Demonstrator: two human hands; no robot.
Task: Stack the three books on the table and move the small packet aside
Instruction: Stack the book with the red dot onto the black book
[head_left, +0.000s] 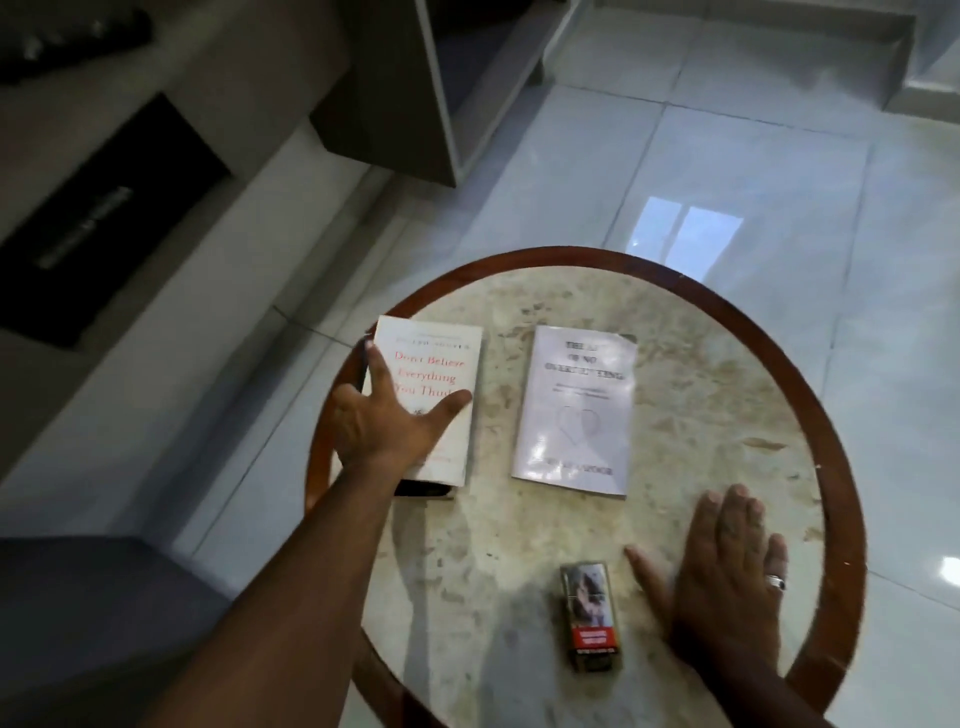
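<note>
A white book with red title (441, 358) lies at the left of the round table, on top of a dark book (426, 489) whose edge shows beneath it. My left hand (382, 415) rests spread on the white book, thumb on the cover and fingers over its left edge. A pale lilac book (576, 410) lies flat in the middle of the table. Nearer me, a small packet (592, 616) lies on the table. My right hand (727, 571) lies flat and spread on the tabletop just right of the packet, apart from it.
The round marble table (727, 364) has a brown wooden rim. Glossy white floor tiles (727, 156) surround it. A dark cabinet (104, 218) stands at the left, a grey seat corner (78, 623) at the lower left, and furniture legs (441, 104) at the top.
</note>
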